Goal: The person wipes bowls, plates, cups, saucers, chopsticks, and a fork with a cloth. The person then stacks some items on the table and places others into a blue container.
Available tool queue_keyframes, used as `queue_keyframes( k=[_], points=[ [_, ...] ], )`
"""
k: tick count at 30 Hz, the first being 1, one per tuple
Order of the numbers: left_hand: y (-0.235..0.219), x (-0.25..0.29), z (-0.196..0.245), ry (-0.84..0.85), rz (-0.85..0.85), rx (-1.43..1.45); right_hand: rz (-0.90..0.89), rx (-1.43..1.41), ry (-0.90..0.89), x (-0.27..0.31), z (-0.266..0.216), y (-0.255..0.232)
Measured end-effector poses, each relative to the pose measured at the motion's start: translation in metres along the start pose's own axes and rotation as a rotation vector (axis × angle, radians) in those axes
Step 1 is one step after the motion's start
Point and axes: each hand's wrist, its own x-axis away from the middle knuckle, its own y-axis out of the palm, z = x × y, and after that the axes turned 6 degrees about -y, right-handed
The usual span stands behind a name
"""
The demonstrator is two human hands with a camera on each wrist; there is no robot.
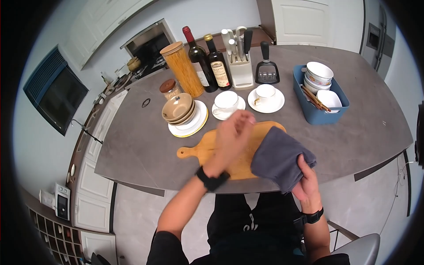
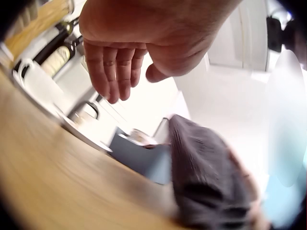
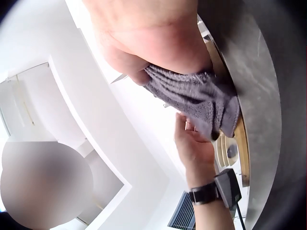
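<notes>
A folded dark grey cloth (image 1: 282, 159) is gripped in my right hand (image 1: 308, 181), thumb on top and the other fingers underneath. It overlaps the right end of a wooden cutting board (image 1: 207, 145) in the head view. Above the board hovers my left hand (image 1: 236, 134), blurred, holding nothing, its fingers loosely bent. The left wrist view shows that hand (image 2: 129, 48) with its fingers hanging and the cloth (image 2: 204, 172) apart from it. From the right wrist, the cloth (image 3: 192, 96) droops in folds below the right hand (image 3: 153, 43).
Behind the board stand two white cups on saucers (image 1: 266, 97), stacked brown bowls (image 1: 177, 108) on plates, two bottles (image 1: 217, 64), a pasta jar (image 1: 183, 70) and a knife block (image 1: 240, 70). To the right sits a blue basket (image 1: 320, 115) with bowls and chopsticks.
</notes>
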Motion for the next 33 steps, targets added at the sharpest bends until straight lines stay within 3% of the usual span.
queue_keyframes(
  k=[1,3,4,6,7,9,11,13,14,15,16,17,19,22,23,25,26,27,29,33],
  points=[
    [-0.008,-0.018,-0.004,0.049,0.137,-0.34,0.002,-0.003,-0.004,0.003,-0.001,-0.005],
    [-0.023,-0.059,-0.045,0.481,0.429,-0.777,0.06,-0.175,0.016,0.008,-0.004,-0.012],
    [-0.03,-0.07,-0.058,0.49,0.426,-0.772,0.062,-0.173,0.006,0.011,-0.007,-0.012],
    [-0.042,-0.085,-0.071,0.359,0.264,-1.118,0.057,-0.204,-0.031,0.018,-0.013,-0.012],
    [-0.045,-0.086,-0.068,0.372,0.257,-1.115,0.063,-0.203,-0.043,0.021,-0.016,-0.012],
    [-0.048,-0.087,-0.061,0.246,0.158,-1.076,0.047,-0.219,-0.073,0.025,-0.02,-0.012],
    [-0.047,-0.073,-0.047,0.304,0.204,-1.01,0.097,-0.119,-0.133,0.025,-0.019,-0.009],
    [-0.043,-0.046,-0.023,0.132,0.222,-0.639,0.153,-0.019,-0.18,0.023,-0.014,-0.002],
    [-0.038,-0.027,-0.01,0.126,0.212,-0.637,0.145,0.369,-0.275,0.02,-0.011,0.006],
    [-0.029,-0.006,0.003,0.083,0.129,-0.314,0.13,0.759,-0.361,0.016,-0.008,0.015],
    [-0.019,0.014,0.011,0.036,0.05,0.011,-0.005,0.83,-0.485,0.008,-0.002,0.03],
    [-0.011,0.03,0.013,-0.037,0.0,0.08,-0.146,0.897,-0.606,-0.002,0.003,0.046],
    [0.001,0.064,0.013,0.079,-0.095,0.084,-0.43,1.525,-0.724,-0.011,0.0,0.079],
    [0.0,0.099,0.01,0.111,-0.141,0.178,-0.449,1.66,-0.799,-0.013,0.005,0.096],
    [-0.005,0.105,0.015,0.105,-0.135,0.18,-0.457,1.658,-0.794,-0.016,0.004,0.095],
    [-0.015,0.117,0.023,-0.071,-0.352,0.147,-0.432,1.146,-0.426,-0.021,0.001,0.091],
    [-0.013,0.122,0.016,-0.044,-0.373,0.301,-0.382,0.834,-0.24,-0.023,0.001,0.095],
    [-0.015,0.126,0.012,-0.044,-0.372,0.304,-0.383,0.836,-0.238,-0.025,-0.003,0.096],
    [-0.02,0.129,0.006,0.0,-0.404,0.489,-0.33,0.393,0.107,-0.028,-0.011,0.096],
    [-0.001,0.132,-0.013,0.121,-0.316,0.831,-0.151,-0.033,0.172,-0.028,0.012,0.085]
  ],
)
